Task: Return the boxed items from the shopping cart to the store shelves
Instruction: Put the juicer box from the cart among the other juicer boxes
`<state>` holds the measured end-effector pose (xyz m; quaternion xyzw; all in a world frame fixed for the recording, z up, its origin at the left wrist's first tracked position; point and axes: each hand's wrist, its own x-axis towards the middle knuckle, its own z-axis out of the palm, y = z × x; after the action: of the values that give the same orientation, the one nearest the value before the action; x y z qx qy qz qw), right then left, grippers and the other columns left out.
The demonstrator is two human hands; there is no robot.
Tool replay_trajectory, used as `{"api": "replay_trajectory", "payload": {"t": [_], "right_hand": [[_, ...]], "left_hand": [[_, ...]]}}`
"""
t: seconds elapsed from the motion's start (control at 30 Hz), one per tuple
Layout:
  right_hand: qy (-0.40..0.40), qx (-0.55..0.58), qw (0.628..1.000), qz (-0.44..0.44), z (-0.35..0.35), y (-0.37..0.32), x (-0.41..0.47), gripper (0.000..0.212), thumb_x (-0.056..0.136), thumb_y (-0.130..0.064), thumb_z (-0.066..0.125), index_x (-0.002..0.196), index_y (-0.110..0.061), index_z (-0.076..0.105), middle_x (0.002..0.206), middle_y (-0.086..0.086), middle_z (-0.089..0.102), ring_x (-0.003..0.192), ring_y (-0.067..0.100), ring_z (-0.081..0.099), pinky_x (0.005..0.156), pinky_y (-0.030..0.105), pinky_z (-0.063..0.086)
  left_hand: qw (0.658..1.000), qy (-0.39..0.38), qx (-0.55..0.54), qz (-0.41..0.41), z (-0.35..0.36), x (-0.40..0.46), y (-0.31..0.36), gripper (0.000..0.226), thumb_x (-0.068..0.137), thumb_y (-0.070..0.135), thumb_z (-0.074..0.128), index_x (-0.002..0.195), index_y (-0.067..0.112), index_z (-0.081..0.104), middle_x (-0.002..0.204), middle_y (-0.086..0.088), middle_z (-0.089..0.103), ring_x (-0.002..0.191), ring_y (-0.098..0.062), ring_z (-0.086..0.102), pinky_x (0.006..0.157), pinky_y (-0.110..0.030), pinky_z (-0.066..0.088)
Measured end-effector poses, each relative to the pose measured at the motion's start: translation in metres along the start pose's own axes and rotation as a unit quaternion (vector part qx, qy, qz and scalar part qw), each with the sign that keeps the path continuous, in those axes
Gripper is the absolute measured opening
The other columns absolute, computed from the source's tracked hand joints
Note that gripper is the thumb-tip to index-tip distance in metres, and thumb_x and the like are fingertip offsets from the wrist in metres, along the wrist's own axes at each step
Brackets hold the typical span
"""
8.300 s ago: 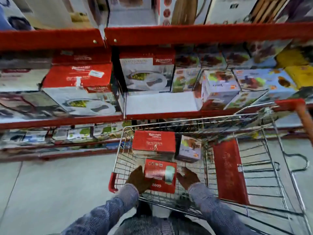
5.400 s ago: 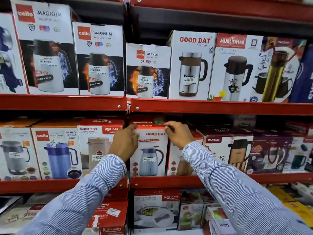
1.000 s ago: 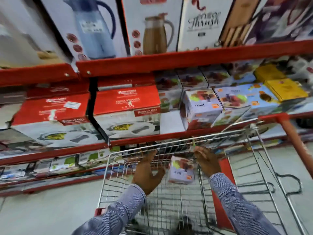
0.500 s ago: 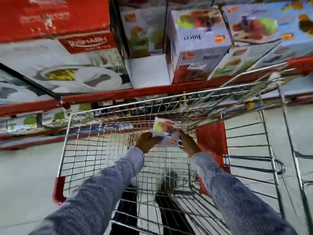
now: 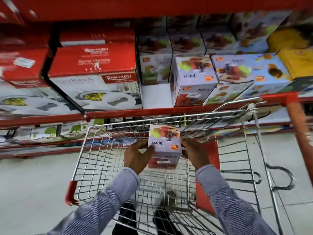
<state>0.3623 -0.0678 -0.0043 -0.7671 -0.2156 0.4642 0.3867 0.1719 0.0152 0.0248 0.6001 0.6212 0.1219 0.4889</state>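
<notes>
A small lilac juicer box (image 5: 164, 146) with fruit pictures is held above the wire shopping cart (image 5: 94, 153), raised to about the level of its far rim. My left hand (image 5: 138, 156) grips its left side and my right hand (image 5: 194, 154) grips its right side. No other box shows inside the cart's basket. On the red shelf (image 5: 152, 110) just beyond the cart stands a matching juicer box (image 5: 194, 80), with a bare white gap (image 5: 156, 94) to its left.
Large red and white Rishabh boxes (image 5: 94, 77) fill the shelf's left part. Wider blue juicer boxes (image 5: 250, 72) and yellow boxes (image 5: 294, 53) lie to the right. The cart's red handle (image 5: 298, 119) and child-seat flap (image 5: 206, 177) are on the right. A lower shelf holds flat boxes (image 5: 47, 131).
Both hands have lifted the juicer box from low in the cart up toward the shelf. The view has tilted up, showing more of the shelf.
</notes>
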Motion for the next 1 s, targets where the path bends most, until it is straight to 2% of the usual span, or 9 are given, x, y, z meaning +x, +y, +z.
{"api": "replay_trajectory", "payload": {"t": [0.1,0.2,0.3,0.43,0.73,0.8,0.9,0.97,1.0], "right_hand": [[0.053,-0.001,0.995,-0.09,-0.006,-0.041,-0.027,0.016,0.072,-0.047,0.059,0.076,-0.04,0.073,0.079,-0.005,0.075,0.083,0.026,0.07,0.08,0.051,0.057],[0.069,0.001,0.984,-0.164,-0.011,-0.079,-0.049,0.01,0.078,-0.034,0.066,0.08,-0.042,0.073,0.073,-0.017,0.074,0.073,0.01,0.069,0.073,0.041,0.058],[0.073,0.017,0.977,-0.198,-0.016,-0.111,-0.066,0.014,0.084,-0.026,0.067,0.096,-0.028,0.074,0.087,-0.009,0.077,0.083,0.011,0.071,0.075,0.037,0.056],[0.085,-0.011,0.969,-0.231,-0.021,-0.141,-0.071,0.026,0.085,-0.031,0.066,0.109,-0.023,0.07,0.095,-0.006,0.075,0.088,0.009,0.07,0.076,0.031,0.055],[0.079,-0.03,0.959,-0.269,-0.028,-0.163,-0.053,0.024,0.087,-0.029,0.065,0.111,-0.028,0.065,0.093,-0.013,0.071,0.087,0.001,0.066,0.073,0.017,0.049],[0.085,-0.043,0.957,-0.274,-0.029,-0.165,-0.048,0.025,0.087,-0.028,0.065,0.112,-0.026,0.065,0.093,-0.016,0.069,0.085,-0.007,0.064,0.072,0.013,0.048],[0.088,-0.054,0.954,-0.28,-0.028,-0.17,-0.038,0.028,0.088,-0.022,0.064,0.116,-0.02,0.065,0.096,-0.016,0.068,0.087,-0.002,0.063,0.076,0.012,0.048],[0.095,-0.066,0.955,-0.272,-0.026,-0.173,-0.031,0.031,0.089,-0.018,0.063,0.12,-0.018,0.064,0.099,-0.012,0.067,0.087,0.006,0.064,0.075,0.011,0.048],[0.102,-0.072,0.956,-0.267,-0.025,-0.174,-0.027,0.031,0.089,-0.017,0.063,0.12,-0.018,0.063,0.098,-0.012,0.066,0.084,0.009,0.064,0.071,0.009,0.048]], "left_hand": [[0.998,0.035,-0.033,0.04,-0.029,-0.021,0.026,0.024,0.078,0.042,0.074,0.096,0.027,0.077,0.09,0.008,0.079,0.075,-0.012,0.074,0.077,-0.039,0.061],[0.993,0.068,-0.032,0.096,-0.054,-0.04,0.049,0.017,0.077,0.05,0.071,0.089,0.038,0.074,0.077,0.018,0.076,0.062,0.005,0.069,0.067,-0.026,0.057],[0.983,0.09,-0.057,0.152,-0.074,-0.053,0.071,0.015,0.081,0.043,0.072,0.095,0.036,0.074,0.082,0.019,0.078,0.067,0.004,0.071,0.06,-0.016,0.055],[0.972,0.124,-0.058,0.19,-0.086,-0.055,0.094,0.026,0.086,0.037,0.07,0.108,0.025,0.074,0.093,0.009,0.078,0.075,-0.007,0.073,0.064,-0.024,0.057],[0.963,0.139,-0.078,0.218,-0.082,-0.037,0.11,0.029,0.089,0.031,0.065,0.117,0.023,0.07,0.094,0.006,0.078,0.066,-0.002,0.07,0.061,-0.021,0.057],[0.961,0.14,-0.092,0.219,-0.078,-0.034,0.113,0.029,0.09,0.027,0.066,0.118,0.021,0.07,0.084,0.006,0.077,0.053,0.006,0.063,0.05,-0.006,0.046],[0.961,0.148,-0.113,0.205,-0.069,-0.026,0.115,0.031,0.09,0.019,0.066,0.122,0.018,0.068,0.05,0.018,0.061,0.037,0.002,0.051,0.036,-0.004,0.035],[0.963,0.154,-0.124,0.185,-0.066,-0.018,0.117,0.034,0.09,0.016,0.066,0.124,0.018,0.066,0.047,0.015,0.062,0.037,0.001,0.052,0.039,-0.005,0.039],[0.964,0.155,-0.129,0.175,-0.064,-0.014,0.117,0.035,0.09,0.015,0.065,0.125,0.017,0.066,0.057,0.008,0.071,0.046,0.002,0.06,0.048,-0.009,0.048]]}}
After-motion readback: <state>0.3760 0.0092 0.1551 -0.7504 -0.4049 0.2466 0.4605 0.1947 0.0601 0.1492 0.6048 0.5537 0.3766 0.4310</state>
